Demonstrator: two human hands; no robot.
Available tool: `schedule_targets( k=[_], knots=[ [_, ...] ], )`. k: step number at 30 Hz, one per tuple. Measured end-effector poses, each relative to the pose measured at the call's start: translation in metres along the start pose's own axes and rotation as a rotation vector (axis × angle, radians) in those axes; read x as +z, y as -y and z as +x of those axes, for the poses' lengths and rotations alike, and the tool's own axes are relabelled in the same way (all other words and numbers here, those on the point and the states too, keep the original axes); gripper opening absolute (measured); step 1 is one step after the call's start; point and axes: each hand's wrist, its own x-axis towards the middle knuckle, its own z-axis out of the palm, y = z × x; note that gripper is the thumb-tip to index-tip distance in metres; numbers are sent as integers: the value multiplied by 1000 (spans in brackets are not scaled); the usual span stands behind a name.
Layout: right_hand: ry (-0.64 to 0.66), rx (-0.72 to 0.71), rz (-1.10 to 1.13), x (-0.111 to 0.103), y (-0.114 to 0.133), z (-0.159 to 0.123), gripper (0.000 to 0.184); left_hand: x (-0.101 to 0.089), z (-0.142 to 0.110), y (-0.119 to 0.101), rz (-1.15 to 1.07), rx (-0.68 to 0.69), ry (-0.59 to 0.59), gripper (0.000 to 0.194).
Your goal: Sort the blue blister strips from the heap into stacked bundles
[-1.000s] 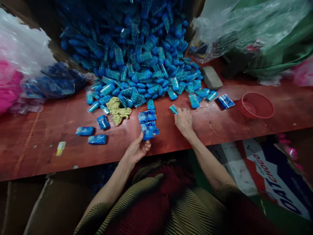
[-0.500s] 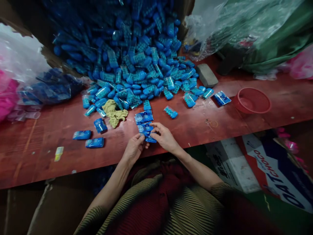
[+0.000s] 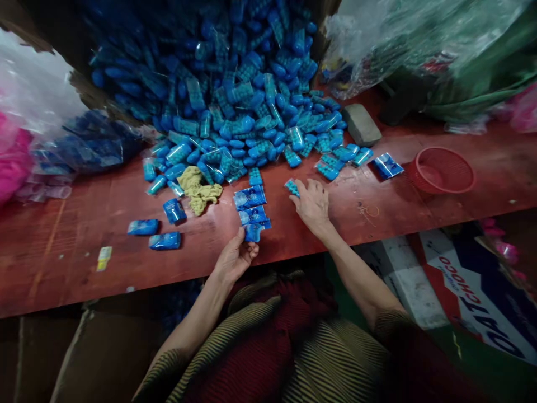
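Note:
My left hand (image 3: pixel 235 258) is closed on a small blue packet (image 3: pixel 253 231) at the near edge of the red table (image 3: pixel 62 246). Two more flat blue packets (image 3: pixel 250 197) lie in a row just beyond it. My right hand (image 3: pixel 312 202) reaches out to the right of that row, its fingers closing on a small blue blister piece (image 3: pixel 292 187). A big heap of blue blister pieces (image 3: pixel 235 95) in clear wrap spills from a cardboard box across the back of the table.
A yellow rag (image 3: pixel 199 190) lies left of the packets, with three loose blue packets (image 3: pixel 163 226) farther left. A red basket (image 3: pixel 442 170) and a grey block (image 3: pixel 361 124) sit at the right. Plastic bags line the back; a printed carton (image 3: pixel 474 296) stands below the table.
My right hand left the packet held at the table edge and moved out to the blue blister piece. My left hand kept hold of its packet.

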Motion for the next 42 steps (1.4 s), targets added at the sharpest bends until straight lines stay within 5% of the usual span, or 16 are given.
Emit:
schedule_targets(
  k=[6,10,13,18,27,42],
  knots=[
    [28,-73,216,7,-12,1,31,3,-2,-3,-25,-40,-28,28],
    [178,-238,733,-23,1,-25,31,5,-1,-4,-42,-27,-26,32],
    [315,-355,869,-44,12,-44,29,6,-1,-3,-59,-2,-42,27],
    [371,-390,818,-49,17,-51,29,1,0,1,-34,50,34,22],
    [247,-441,679,-40,20,-58,29,-13,6,7,42,204,170,34],
    [148,-448,714,-38,30,-72,32,-11,-2,0,181,340,168,39]
  ],
)
